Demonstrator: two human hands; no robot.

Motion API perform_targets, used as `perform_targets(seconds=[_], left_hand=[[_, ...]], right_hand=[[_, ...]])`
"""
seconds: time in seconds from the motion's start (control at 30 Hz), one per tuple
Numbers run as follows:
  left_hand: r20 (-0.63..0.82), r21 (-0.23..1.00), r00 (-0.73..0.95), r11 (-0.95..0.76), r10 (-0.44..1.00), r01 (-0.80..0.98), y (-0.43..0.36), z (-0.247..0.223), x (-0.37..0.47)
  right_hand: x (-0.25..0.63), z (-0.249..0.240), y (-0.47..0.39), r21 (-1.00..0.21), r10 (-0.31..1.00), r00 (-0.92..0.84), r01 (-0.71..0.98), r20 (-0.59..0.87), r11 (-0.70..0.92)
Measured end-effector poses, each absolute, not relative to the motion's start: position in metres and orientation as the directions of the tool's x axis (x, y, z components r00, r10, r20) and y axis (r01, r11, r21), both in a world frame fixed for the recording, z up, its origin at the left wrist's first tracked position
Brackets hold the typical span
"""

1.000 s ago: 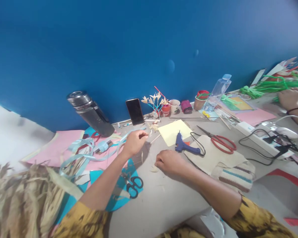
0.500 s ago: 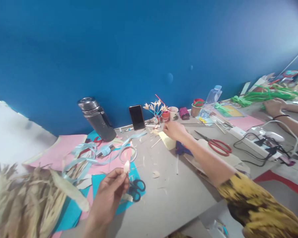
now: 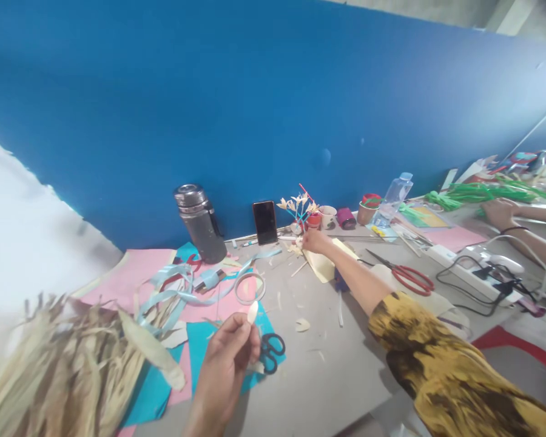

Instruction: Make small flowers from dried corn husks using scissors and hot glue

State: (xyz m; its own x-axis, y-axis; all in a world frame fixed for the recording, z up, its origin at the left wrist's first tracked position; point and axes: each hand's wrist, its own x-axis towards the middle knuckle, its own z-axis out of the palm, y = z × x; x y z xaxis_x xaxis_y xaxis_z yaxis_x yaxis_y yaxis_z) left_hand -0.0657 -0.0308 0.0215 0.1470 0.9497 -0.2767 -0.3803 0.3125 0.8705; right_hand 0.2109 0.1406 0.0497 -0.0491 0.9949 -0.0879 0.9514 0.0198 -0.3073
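Left fingers: left hand (image 3: pixel 230 349) pinches a pale petal (image 3: pixel 252 312) between thumb and forefinger, tip up, above the table's (image 3: pixel 309 388) left-front part.
Right fingers: right hand (image 3: pixel 317 241) bunched, down at the yellow paper (image 3: pixel 319 267) toward the back edge; can't tell what's in them, if anything.
Petal: thin, flat, smooth-looking, rounded oval; apart from any stem.
Loose cuttings: small husk scraps (image 3: pixel 295 247) just beside right fingertips; one notched cream piece (image 3: pixel 303 325) lies flat mid-table.
Flowers: cluster (image 3: pixel 299 206) upright near back edge, pointed cream petals on thin blue stems. Reads as done.
Progress: my read is partway. Some flowers made up, held petal not attached, plenty of raw stock. Count left: can't tell.
Raw stock: dried corn husks (image 3: pixel 68 364) heaped at left-front corner, fibrous, ridged, frayed ends; look mostly uncut.
Cutting tools: black-handled scissors (image 3: pixel 266 349) just beyond left hand, on the edge of a turquoise sheet (image 3: pixel 204 337); red-handled scissors (image 3: pixel 394 267) right of right forearm.
Glue gun: blue body (image 3: pixel 341 280), mostly hidden behind right forearm.
Left side: glossy light-blue ribbon (image 3: pixel 207 298) in loose loops, flat ring (image 3: pixel 238 289) on pink paper.
Back edge: brushed-metal flask (image 3: pixel 202 227), dark phone (image 3: pixel 264 222) propped upright.
Far right: another person's hand (image 3: pixel 500 212) at green strands (image 3: pixel 486 193).
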Motion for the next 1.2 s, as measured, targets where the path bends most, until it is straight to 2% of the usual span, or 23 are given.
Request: perform_targets(seconds=[0.1, 0.17, 0.23, 0.27, 0.33, 0.53, 0.63, 0.77, 0.87, 0.97, 1.07, 1.2], left_hand=[[-0.267, 0.888, 0.159, 0.307, 0.95, -0.343, -0.028, 0.023, -0.063], [-0.247, 0.903, 0.168, 0.289, 0.955, -0.317, -0.024, 0.028, -0.057], [-0.214, 0.916, 0.155, 0.254, 0.964, -0.311, -0.02, 0.034, -0.046], [-0.21, 0.916, 0.149, 0.248, 0.966, -0.316, -0.019, 0.037, -0.04], [-0.194, 0.913, 0.127, 0.226, 0.973, -0.34, -0.016, 0.043, -0.028], [-0.153, 0.938, 0.159, 0.194, 0.975, -0.289, -0.024, 0.052, -0.007], [-0.148, 0.935, 0.134, 0.183, 0.98, -0.304, -0.031, 0.051, -0.002], [-0.13, 0.889, 0.07, 0.148, 0.989, -0.433, -0.036, 0.048, 0.009], [-0.089, 0.88, 0.045, 0.099, 0.995, -0.464, -0.039, 0.044, 0.019], [-0.041, 0.91, -0.002, 0.036, 0.999, -0.413, -0.042, 0.041, 0.025], [0.001, 0.943, -0.056, -0.02, 0.998, -0.333, -0.045, 0.036, 0.027], [0.052, 0.974, -0.121, -0.077, 0.991, -0.211, -0.048, 0.032, 0.027]], right_hand=[[0.22, 0.063, 0.125, -0.412, 0.993, -0.095, 0.909, -0.067, 0.059], [0.222, 0.074, 0.107, -0.534, 0.977, -0.195, 0.837, -0.085, 0.121], [0.219, 0.085, 0.086, -0.763, 0.92, -0.38, 0.622, -0.096, 0.177], [0.216, 0.091, 0.075, -0.82, 0.872, -0.475, 0.541, -0.116, 0.185], [0.208, 0.103, 0.054, -0.848, 0.816, -0.568, 0.482, -0.113, 0.219], [0.201, 0.122, 0.02, -0.817, 0.755, -0.652, 0.472, -0.071, 0.331], [0.207, 0.116, 0.014, -0.877, 0.809, -0.587, 0.393, -0.008, 0.276], [0.201, 0.089, 0.001, -0.995, 0.915, -0.404, 0.089, 0.006, 0.046], [0.187, 0.065, -0.012, -0.996, 0.947, -0.32, -0.074, -0.022, -0.048], [0.171, 0.049, -0.026, -0.985, 0.989, -0.146, -0.17, -0.016, -0.041], [0.159, 0.043, -0.037, -0.987, 1.0, -0.005, -0.159, -0.014, -0.015], [0.149, 0.043, -0.045, -0.997, 0.99, 0.116, 0.015, 0.077, 0.076]])
